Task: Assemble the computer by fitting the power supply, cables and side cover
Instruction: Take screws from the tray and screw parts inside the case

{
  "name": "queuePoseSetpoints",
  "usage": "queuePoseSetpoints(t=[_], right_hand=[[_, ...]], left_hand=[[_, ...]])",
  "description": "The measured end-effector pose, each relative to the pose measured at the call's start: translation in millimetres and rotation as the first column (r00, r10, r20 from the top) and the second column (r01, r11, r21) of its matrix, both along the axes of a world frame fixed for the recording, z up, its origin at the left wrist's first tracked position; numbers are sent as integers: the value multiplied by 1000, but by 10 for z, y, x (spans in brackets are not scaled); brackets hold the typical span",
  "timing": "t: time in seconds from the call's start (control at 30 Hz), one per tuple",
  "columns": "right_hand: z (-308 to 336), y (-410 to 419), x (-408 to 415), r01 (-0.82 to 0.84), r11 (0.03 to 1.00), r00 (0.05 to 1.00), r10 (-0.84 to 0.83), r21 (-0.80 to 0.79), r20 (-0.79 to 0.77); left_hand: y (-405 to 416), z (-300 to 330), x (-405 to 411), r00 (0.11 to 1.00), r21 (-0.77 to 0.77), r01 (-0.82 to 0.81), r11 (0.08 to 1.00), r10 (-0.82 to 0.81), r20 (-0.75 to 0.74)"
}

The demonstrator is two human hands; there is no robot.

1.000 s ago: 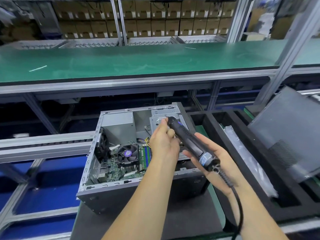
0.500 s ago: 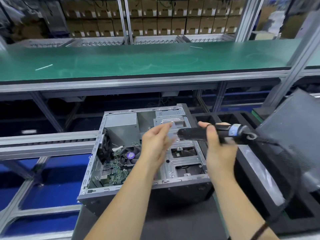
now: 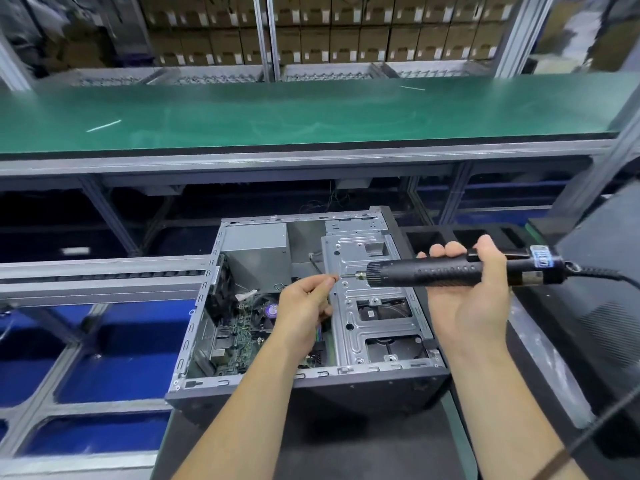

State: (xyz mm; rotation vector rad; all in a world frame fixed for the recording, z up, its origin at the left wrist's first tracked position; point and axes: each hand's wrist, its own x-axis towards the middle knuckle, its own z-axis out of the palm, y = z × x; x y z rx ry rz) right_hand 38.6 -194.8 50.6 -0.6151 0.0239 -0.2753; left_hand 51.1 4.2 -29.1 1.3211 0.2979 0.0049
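Grey sheet steel fills the middle of our view: the computer case point(image 3: 311, 341) lies on its side on a dark mat point(image 3: 346, 445), its open side facing up. Inside, at the far left corner, sits the boxy power supply point(image 3: 256, 247), with the green motherboard point(image 3: 239, 337) and a cooler fan point(image 3: 271, 310) nearer to us. A perforated drive cage point(image 3: 367, 306) covers the case's right half.

Our right hand point(image 3: 467, 299) curls its fingers round a black electric screwdriver point(image 3: 450, 271), held level above the cage with its bit pointing left; a coiled cord point(image 3: 602, 273) leaves its rear end. Our left hand point(image 3: 304, 306) hovers over the motherboard, thumb and forefinger pressed together just beside the bit tip; they seem to pinch something tiny, but we cannot tell what.

To the right, a dark side cover point(image 3: 609, 296) leans tilted, apart from the case, over a black foam tray point(image 3: 460, 237). Beyond the case runs a long green surface point(image 3: 311, 109), and behind it stand rows of cardboard boxes point(image 3: 329, 36).
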Motion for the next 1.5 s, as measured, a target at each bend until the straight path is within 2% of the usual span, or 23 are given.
queuePoseSetpoints(t=[0.23,0.43,0.67,0.87,1.17,1.5], right_hand=[[-26,50,80,-28,1000,1000,29,12,-10],[1,56,103,-22,1000,1000,22,11,2],[-46,63,98,-41,999,999,41,-4,-1],[-60,-9,95,-78,995,996,81,-68,32],[-76,-48,74,-63,996,996,66,-69,52],[-71,-59,81,-104,991,991,110,-79,74]], left_hand=[[-4,2,-11,999,11,17,1000,-18,41],[7,-6,4,1000,-105,14,994,-13,18],[-1,25,-11,1000,-120,28,992,-26,15],[-11,44,-23,997,-41,52,998,-50,51],[-15,25,-37,996,64,41,997,-46,81],[-17,58,-74,993,100,41,994,-52,102]])
